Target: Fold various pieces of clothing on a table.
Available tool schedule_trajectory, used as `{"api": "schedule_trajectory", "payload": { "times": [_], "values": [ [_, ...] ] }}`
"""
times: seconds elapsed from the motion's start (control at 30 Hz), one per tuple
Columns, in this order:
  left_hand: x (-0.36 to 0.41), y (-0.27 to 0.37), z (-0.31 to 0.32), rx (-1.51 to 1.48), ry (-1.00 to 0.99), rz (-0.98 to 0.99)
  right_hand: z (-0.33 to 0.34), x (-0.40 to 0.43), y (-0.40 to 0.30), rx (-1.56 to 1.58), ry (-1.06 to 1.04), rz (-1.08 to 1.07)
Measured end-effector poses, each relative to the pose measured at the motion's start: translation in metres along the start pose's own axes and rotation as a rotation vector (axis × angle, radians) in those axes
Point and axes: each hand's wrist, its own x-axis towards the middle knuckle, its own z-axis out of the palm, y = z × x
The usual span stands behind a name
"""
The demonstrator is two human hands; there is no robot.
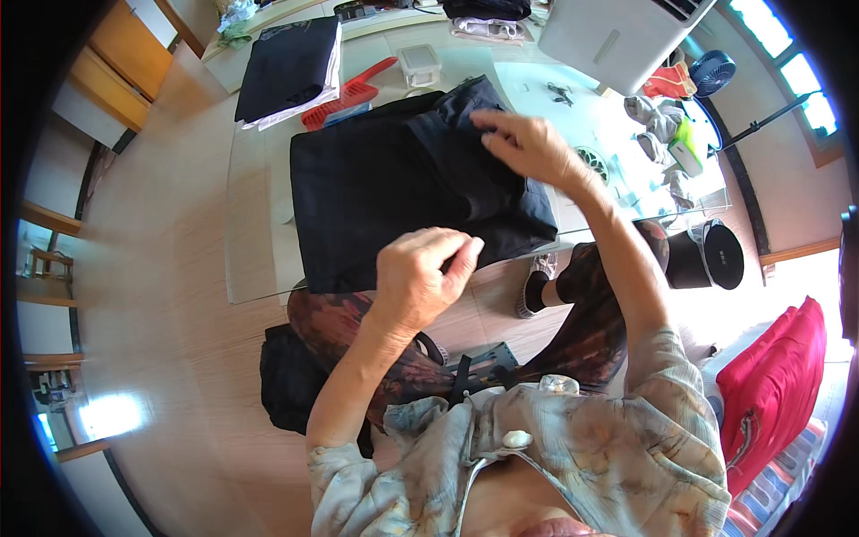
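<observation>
A black garment (pixel 376 194), looking like folded trousers or shorts, lies on the glass-topped table (pixel 251 235). Its waistband runs across the upper layer, and the part at the right is rumpled. Over the near edge of the cloth is my left hand (pixel 423 278), its fingers curled in and the thumb close to the index finger; whether it pinches cloth is hidden. My right hand (pixel 533 144) is slightly blurred at the garment's far right part, fingers bent and apart, with no cloth seen gripped between them.
Folded dark clothes (pixel 288 70), a red plastic comb-like tool (pixel 349 94) and a lidded clear box (pixel 419 65) lie beyond the garment. A white appliance (pixel 604 40) stands at the back right. Grey cloths (pixel 654 121) lie rightward. A black bin (pixel 704 255) stands beside the table.
</observation>
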Motion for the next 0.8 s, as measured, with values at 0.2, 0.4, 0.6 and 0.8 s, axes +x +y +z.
{"api": "schedule_trajectory", "payload": {
  "times": [0.2,0.4,0.6,0.8],
  "values": [
    [0.044,-0.008,0.012,-0.011,0.091,0.191,0.067,-0.068,-0.037,-0.395,0.166,-0.324],
    [0.074,-0.095,0.046,0.417,-0.429,-0.094,0.084,-0.086,-0.050,-0.340,0.011,-0.251],
    [0.064,-0.111,0.035,0.362,-0.410,-0.077,0.009,-0.092,-0.045,0.133,-0.045,-0.206],
    [0.062,-0.112,0.044,0.399,-0.348,-0.008,0.010,-0.076,0.003,-0.378,0.485,-0.107]
  ]
}}
